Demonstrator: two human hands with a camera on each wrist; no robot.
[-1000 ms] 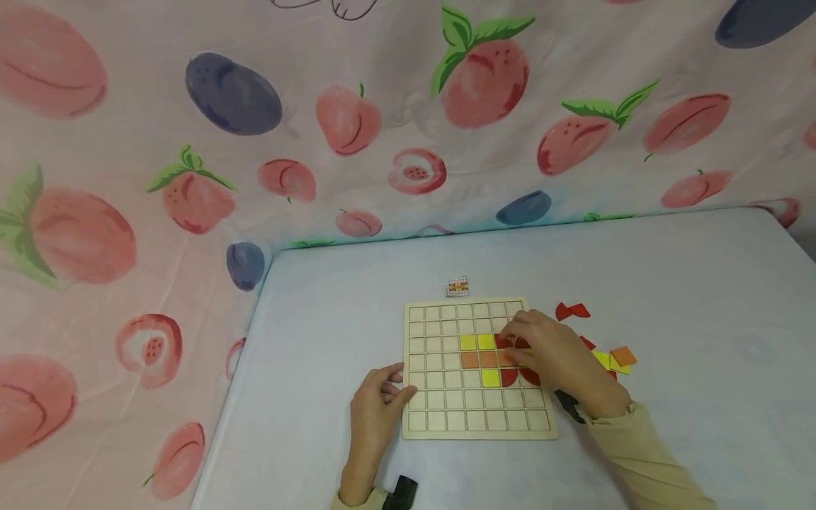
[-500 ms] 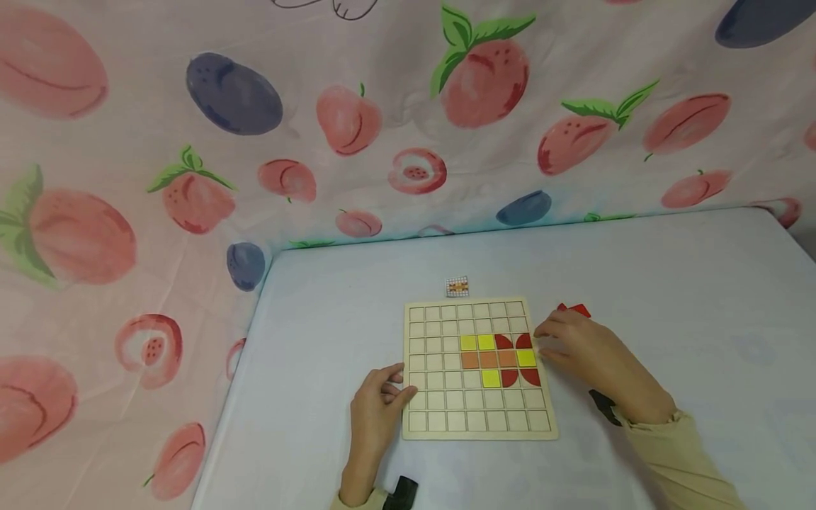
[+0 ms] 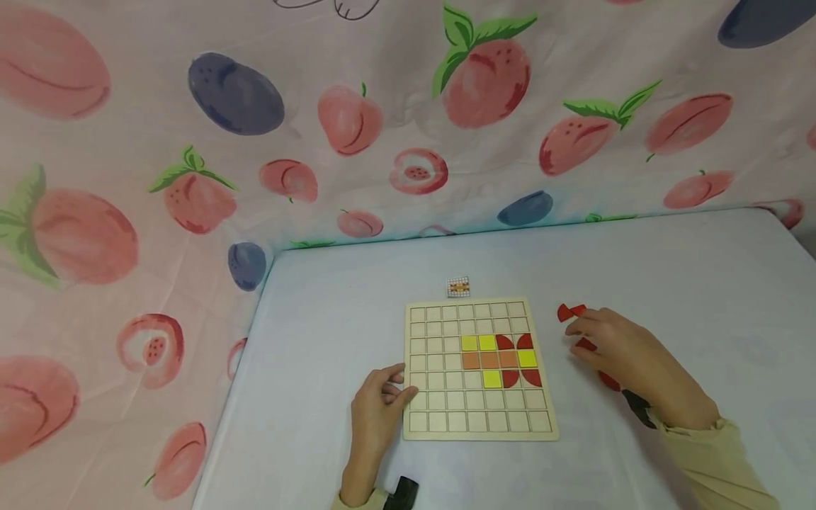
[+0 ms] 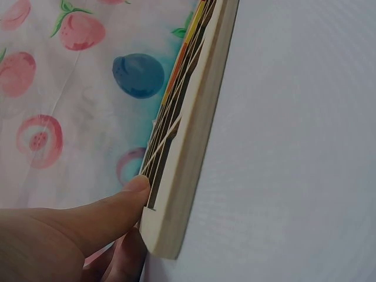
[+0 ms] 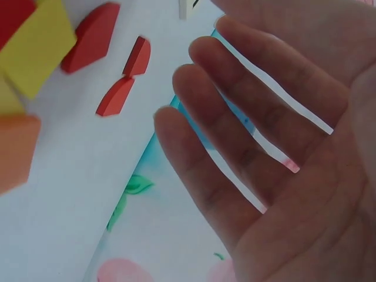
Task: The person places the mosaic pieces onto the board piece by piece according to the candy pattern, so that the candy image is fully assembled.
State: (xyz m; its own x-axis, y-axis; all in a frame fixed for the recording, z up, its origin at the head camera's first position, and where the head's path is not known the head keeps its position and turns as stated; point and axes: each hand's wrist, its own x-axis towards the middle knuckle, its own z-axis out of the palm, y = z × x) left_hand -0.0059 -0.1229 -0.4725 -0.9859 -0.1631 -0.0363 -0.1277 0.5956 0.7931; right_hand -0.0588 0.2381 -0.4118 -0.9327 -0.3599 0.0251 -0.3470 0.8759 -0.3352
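A wooden grid board [image 3: 446,400] lies on the white table. Set in its cells are yellow squares [image 3: 492,379], a row of orange squares [image 3: 489,360] and red quarter-round tiles [image 3: 532,377]. My left hand [image 3: 376,411] grips the board's left edge; in the left wrist view its thumb [image 4: 126,197] presses the board's top face near a corner. Right of the board, my right hand [image 3: 627,358] hovers over loose tiles, holding nothing, its fingers extended in the right wrist view. Below those fingers lie red tiles [image 5: 94,38], yellow tiles [image 5: 38,56] and an orange tile [image 5: 17,153].
Behind the board lies a small pattern card [image 3: 458,287]. Two red pieces [image 3: 564,312] sit apart from the other loose tiles, toward the back. A fruit-printed cloth [image 3: 357,57] hangs behind the table and along its left side.
My right hand has left the board's right-hand cells and moved right, over the loose tiles. A yellow square it had covered now shows between the red tiles. My left hand stays put.
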